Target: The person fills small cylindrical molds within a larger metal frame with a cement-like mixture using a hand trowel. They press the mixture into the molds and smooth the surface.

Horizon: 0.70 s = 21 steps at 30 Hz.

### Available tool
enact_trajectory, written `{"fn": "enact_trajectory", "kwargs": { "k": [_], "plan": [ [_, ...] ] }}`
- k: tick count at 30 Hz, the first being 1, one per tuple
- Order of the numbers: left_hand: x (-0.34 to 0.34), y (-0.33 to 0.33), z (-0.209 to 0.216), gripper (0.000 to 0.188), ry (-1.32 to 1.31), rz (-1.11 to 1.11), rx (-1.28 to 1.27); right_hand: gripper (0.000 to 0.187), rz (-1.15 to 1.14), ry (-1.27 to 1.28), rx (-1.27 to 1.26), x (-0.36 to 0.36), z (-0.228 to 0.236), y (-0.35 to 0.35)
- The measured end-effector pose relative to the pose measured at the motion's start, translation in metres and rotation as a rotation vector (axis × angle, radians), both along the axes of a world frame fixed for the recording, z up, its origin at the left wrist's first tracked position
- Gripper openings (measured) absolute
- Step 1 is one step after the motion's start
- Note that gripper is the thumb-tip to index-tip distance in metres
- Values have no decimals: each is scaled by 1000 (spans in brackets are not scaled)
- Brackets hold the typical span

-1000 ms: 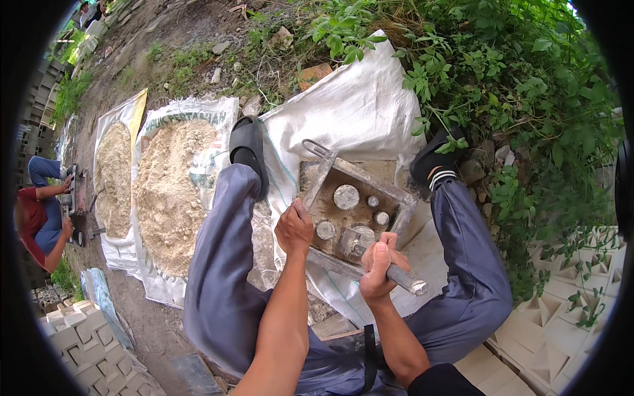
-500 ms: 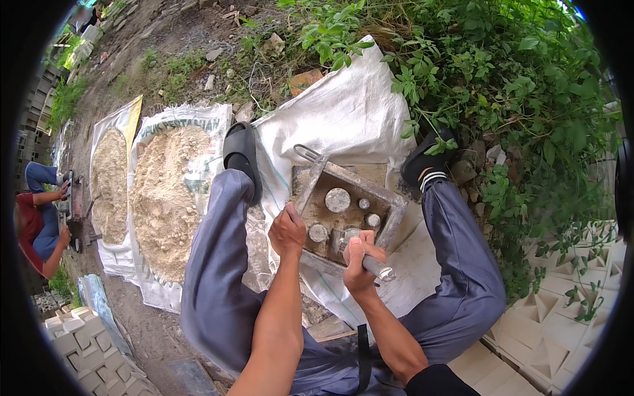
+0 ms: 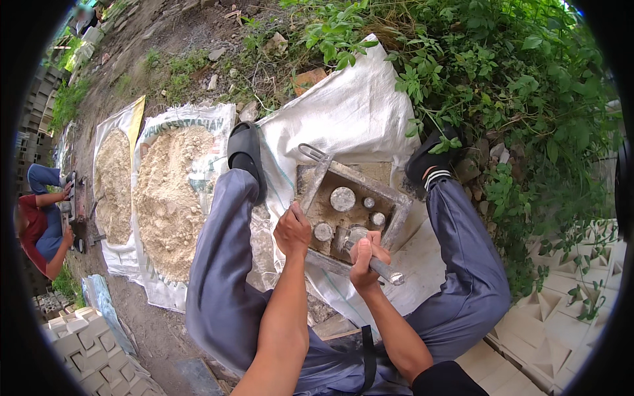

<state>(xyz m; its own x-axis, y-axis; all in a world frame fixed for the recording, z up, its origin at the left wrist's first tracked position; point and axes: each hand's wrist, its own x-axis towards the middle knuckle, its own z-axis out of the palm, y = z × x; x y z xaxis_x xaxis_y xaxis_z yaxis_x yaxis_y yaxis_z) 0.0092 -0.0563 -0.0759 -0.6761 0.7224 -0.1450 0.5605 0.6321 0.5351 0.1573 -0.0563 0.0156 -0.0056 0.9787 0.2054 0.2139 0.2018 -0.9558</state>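
Between my legs, a grey metal mould (image 3: pixel 404 212) with box-like walls lies tilted on a white woven sack. Several round metal cylinders (image 3: pixel 342 198) of different sizes stand inside it, with sandy material around them. My left hand (image 3: pixel 292 231) is closed at the mould's left wall; its fingertips are partly hidden. My right hand (image 3: pixel 368 261) is wrapped around a metal tamper (image 3: pixel 386 270), thumb along its shaft. The tamper's thick end reaches down into the near part of the mould, and its shaft end points toward my right knee.
White sacks (image 3: pixel 158 290) heaped with pale sand (image 3: pixel 173 204) lie to the left. Patterned cement blocks (image 3: pixel 548 323) are stacked at the lower right, more blocks (image 3: pixel 92 350) at the lower left. Leafy plants (image 3: pixel 502 86) crowd the right. Another person (image 3: pixel 43 228) works at the far left.
The whole view has shifted slightly to the right. Both hands keep their grips, and the tamper stays in the mould at about the same place.
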Motion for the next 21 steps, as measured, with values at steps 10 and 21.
{"fn": "enact_trajectory", "kwargs": {
  "k": [10, 21],
  "plan": [
    [1, 1, 3, 50, 6, 4, -13, 43, 20, 0, -16, -3, -6, 1],
    [1, -1, 4, 48, 25, 11, 7, 42, 24, -31, 8, -3, 4, 7]
  ]
}}
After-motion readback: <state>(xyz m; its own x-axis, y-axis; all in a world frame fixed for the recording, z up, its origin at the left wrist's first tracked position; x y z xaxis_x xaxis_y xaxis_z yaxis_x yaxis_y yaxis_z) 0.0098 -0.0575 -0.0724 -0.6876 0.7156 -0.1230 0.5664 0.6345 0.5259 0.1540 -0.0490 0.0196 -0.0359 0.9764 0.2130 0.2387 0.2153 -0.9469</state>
